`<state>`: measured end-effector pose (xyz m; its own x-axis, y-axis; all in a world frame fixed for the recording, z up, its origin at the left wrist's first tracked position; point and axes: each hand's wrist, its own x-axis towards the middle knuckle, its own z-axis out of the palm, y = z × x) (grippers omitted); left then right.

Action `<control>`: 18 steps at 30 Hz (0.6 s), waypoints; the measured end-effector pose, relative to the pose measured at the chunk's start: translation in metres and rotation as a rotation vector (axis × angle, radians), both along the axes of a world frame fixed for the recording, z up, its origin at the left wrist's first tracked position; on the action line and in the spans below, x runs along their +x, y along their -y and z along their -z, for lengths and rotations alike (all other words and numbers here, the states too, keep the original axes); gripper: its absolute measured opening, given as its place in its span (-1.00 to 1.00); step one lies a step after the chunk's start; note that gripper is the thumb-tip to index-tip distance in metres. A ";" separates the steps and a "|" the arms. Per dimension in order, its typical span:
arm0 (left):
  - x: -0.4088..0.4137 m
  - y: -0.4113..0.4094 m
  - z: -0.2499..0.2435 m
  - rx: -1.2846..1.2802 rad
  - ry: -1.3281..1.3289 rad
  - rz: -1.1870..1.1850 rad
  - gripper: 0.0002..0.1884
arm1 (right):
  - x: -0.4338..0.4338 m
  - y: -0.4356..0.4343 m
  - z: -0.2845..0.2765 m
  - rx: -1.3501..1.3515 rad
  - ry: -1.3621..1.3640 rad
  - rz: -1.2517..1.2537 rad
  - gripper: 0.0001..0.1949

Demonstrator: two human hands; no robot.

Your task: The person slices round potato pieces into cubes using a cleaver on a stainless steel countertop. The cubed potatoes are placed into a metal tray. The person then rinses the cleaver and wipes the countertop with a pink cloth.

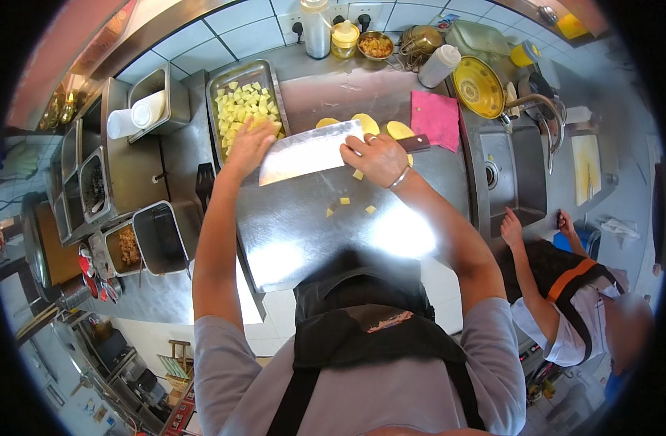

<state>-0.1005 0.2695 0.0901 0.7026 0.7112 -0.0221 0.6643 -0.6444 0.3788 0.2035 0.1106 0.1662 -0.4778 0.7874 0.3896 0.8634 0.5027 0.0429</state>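
My right hand (377, 158) grips a broad cleaver (311, 151) near the heel of its blade, its dark handle pointing right. At the tray's near right edge, my left hand (252, 147) lies over diced potato, beside the blade's left end; what its palm holds is hidden. The metal tray (284, 111) holds a heap of yellow potato cubes (243, 103). Behind the cleaver lie several potato slices or halves (400, 129), partly covered by the blade and my right hand. Several loose cubes (345, 201) lie on the steel worktop (311, 229).
A pink cloth (435, 120) lies right of the potatoes. Squeeze bottles (439, 65), a bowl of chopped food (376, 46) and a yellow bowl (479, 87) stand behind. Right is a sink (515, 169), with a co-worker (567, 300) beside it. Metal food containers (164, 237) stand left.
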 end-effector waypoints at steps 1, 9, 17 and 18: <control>-0.006 -0.006 0.004 0.185 -0.031 -0.032 -0.62 | 0.005 0.005 0.000 -0.015 -0.023 0.012 -0.83; 0.052 0.134 0.034 -0.064 0.335 0.225 -0.22 | 0.072 0.195 0.081 -0.834 -0.803 0.766 -0.71; 0.148 0.208 0.091 -0.088 0.387 -0.064 0.01 | 0.045 0.265 0.158 -0.947 -1.052 0.898 -0.60; 0.161 0.213 0.091 -0.084 0.393 -0.102 0.01 | 0.034 0.255 0.156 -0.978 -1.166 0.934 -0.57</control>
